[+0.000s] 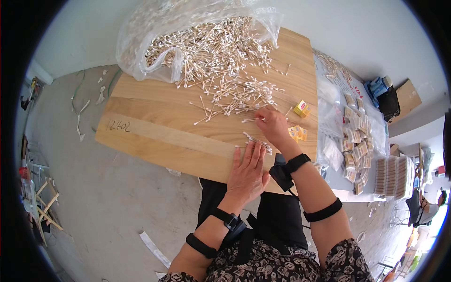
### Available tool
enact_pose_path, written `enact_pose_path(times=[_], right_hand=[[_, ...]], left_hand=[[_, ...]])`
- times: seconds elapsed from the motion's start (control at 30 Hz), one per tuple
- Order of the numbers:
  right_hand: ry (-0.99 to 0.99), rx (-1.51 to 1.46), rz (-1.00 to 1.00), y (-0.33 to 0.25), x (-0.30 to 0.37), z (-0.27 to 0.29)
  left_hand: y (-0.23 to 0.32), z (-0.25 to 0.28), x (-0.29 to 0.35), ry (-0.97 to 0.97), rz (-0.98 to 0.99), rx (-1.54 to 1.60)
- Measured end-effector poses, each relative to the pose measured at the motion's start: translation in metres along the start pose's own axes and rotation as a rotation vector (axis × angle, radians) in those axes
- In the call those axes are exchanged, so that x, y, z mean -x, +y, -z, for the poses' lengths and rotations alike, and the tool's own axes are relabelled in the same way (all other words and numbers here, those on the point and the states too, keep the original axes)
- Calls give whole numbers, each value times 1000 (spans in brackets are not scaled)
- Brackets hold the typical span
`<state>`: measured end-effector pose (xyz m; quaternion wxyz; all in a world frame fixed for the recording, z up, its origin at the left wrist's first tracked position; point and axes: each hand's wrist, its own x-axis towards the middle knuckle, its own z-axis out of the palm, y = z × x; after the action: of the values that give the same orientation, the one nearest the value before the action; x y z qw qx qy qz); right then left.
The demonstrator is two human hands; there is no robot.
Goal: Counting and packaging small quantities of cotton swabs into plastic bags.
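Observation:
My left hand (246,173) lies flat near the table's front edge, fingers stretched out. Its fingertips touch a small group of cotton swabs (256,140). Just beyond it, my right hand (272,124) is closed in a pinch on cotton swabs (249,120) whose tips stick out to the left; how many it holds is hidden. Loose cotton swabs (235,94) lie scattered past the right hand. They spill from a big heap (213,47) in an open clear plastic bag (134,51) at the table's far side.
A small yellow box (302,108) and several yellow cards (298,133) sit on the wooden table (155,122) to the right. Beside it, a second surface bears clear plastic bags (331,152), several small packs (359,150) and stacked packs (394,176). Another person (426,209) is far right.

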<state>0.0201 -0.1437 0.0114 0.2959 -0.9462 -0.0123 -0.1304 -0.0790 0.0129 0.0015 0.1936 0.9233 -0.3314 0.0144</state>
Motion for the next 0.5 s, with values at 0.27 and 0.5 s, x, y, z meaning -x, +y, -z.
enact_pose_path(times=[0.27,0.5], right_hand=[[-129,-36,11,-11,12,-4],[-165,-53,-104,-8,29,12]], left_hand=[[-1,-2,2,-21,10,8],[-1,-4,1,-36,21,4]])
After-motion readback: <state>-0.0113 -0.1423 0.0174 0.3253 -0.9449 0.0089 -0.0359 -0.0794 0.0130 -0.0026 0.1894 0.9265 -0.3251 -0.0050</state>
